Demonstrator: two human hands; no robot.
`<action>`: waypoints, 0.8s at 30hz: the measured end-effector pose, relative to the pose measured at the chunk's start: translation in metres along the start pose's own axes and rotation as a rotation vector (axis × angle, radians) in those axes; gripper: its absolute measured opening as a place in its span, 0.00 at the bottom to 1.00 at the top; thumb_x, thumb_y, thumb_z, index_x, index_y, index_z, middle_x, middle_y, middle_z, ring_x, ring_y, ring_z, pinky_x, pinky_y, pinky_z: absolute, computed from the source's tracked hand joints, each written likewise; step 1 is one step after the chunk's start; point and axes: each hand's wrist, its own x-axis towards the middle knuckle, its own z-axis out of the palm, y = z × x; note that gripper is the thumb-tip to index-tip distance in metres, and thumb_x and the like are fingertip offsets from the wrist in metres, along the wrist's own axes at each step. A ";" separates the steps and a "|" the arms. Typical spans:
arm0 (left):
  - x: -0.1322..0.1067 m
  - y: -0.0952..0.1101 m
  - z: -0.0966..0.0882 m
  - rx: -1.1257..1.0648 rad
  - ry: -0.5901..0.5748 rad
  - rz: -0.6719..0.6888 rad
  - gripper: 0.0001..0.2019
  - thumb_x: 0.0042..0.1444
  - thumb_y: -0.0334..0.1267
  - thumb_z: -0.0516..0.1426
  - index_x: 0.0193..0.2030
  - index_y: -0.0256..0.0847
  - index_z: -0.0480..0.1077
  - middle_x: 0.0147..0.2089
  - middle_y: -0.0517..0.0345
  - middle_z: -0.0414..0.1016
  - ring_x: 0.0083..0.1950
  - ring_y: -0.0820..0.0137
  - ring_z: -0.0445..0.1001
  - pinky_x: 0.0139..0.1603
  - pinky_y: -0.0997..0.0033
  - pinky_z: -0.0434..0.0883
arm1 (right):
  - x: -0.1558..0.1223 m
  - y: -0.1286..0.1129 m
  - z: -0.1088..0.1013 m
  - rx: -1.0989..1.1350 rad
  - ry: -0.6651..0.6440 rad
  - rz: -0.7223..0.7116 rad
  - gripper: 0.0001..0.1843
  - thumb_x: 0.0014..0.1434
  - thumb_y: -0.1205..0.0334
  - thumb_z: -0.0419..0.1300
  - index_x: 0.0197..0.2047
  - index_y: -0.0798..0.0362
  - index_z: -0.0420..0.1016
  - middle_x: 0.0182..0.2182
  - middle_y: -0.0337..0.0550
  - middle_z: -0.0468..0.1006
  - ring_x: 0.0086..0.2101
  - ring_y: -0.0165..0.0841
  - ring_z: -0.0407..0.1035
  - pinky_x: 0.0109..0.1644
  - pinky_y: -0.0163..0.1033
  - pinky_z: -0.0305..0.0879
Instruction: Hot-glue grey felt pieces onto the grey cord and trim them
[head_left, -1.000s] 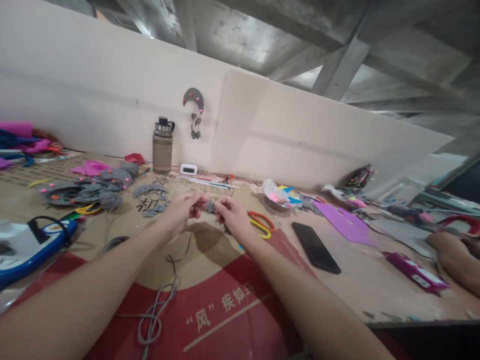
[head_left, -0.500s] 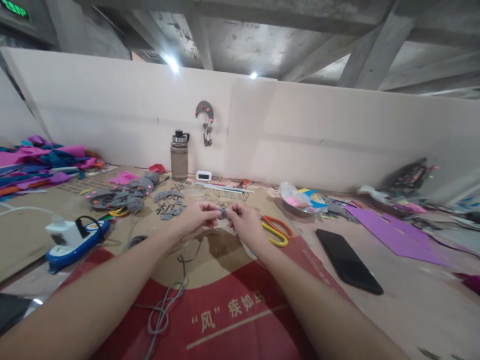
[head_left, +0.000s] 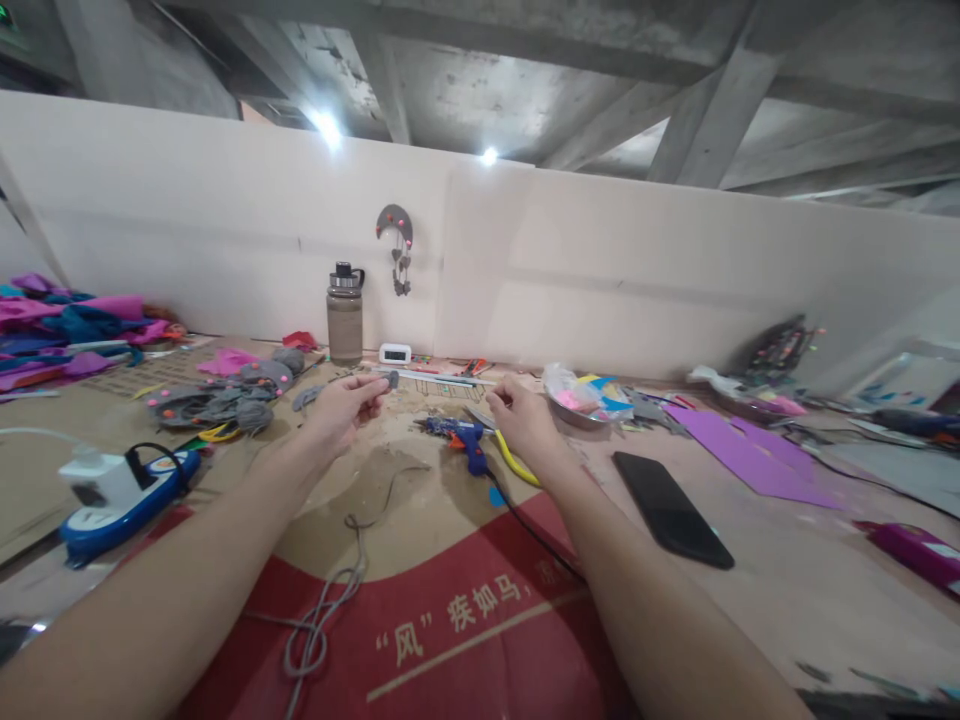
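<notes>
My left hand (head_left: 346, 408) pinches a small grey felt piece (head_left: 392, 380) between thumb and fingertips, raised over the cardboard. My right hand (head_left: 523, 415) is held apart from it, its fingers curled together; anything in them is too small or hidden to make out. Between the hands lies a blue glue gun (head_left: 469, 447) with an orange trigger, its black cable running toward me under my right forearm. Scissors with a yellow handle (head_left: 516, 462) lie partly beneath my right hand. A grey cord (head_left: 360, 560) trails loosely across the red-and-brown cardboard (head_left: 450, 545).
At left are a blue power strip (head_left: 127, 510), grey felt pieces with pink-headed pins (head_left: 202, 405) and a bottle (head_left: 345, 320). A metal bowl (head_left: 581, 417), black phone (head_left: 671, 510) and purple sheet (head_left: 739, 450) lie at right. A grey moon ornament (head_left: 395, 225) hangs on the back panel.
My hands have moved apart, left hand leftward with the grey felt piece, right hand slightly to the right. The glue gun between them now shows. The view has turned slightly to the right.
</notes>
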 end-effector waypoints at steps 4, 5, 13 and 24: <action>0.001 0.005 -0.001 -0.012 0.048 -0.007 0.05 0.42 0.28 0.63 0.27 0.32 0.72 0.24 0.58 0.71 0.21 0.80 0.65 0.21 0.81 0.66 | -0.012 -0.006 0.005 -0.215 -0.274 0.099 0.21 0.58 0.50 0.49 0.25 0.56 0.73 0.24 0.51 0.76 0.26 0.35 0.68 0.31 0.36 0.58; 0.001 0.006 -0.001 -0.012 0.052 -0.013 0.04 0.43 0.27 0.63 0.27 0.33 0.72 0.24 0.58 0.72 0.20 0.80 0.65 0.20 0.81 0.66 | -0.016 -0.008 0.009 -0.245 -0.335 0.106 0.23 0.57 0.47 0.51 0.26 0.57 0.73 0.24 0.52 0.76 0.27 0.36 0.69 0.30 0.36 0.58; 0.011 0.036 -0.016 -0.183 0.141 0.119 0.04 0.49 0.25 0.58 0.25 0.32 0.71 0.24 0.55 0.72 0.21 0.81 0.66 0.21 0.84 0.66 | -0.028 -0.006 0.039 -0.290 -0.366 0.100 0.12 0.51 0.62 0.54 0.34 0.59 0.76 0.32 0.59 0.78 0.33 0.41 0.73 0.33 0.38 0.63; 0.020 0.051 -0.037 -0.197 0.254 0.145 0.03 0.47 0.26 0.59 0.25 0.34 0.68 0.23 0.58 0.71 0.19 0.81 0.64 0.18 0.84 0.63 | -0.020 -0.002 0.036 -0.016 -0.357 0.279 0.11 0.41 0.61 0.62 0.15 0.52 0.65 0.11 0.37 0.64 0.17 0.31 0.63 0.22 0.34 0.53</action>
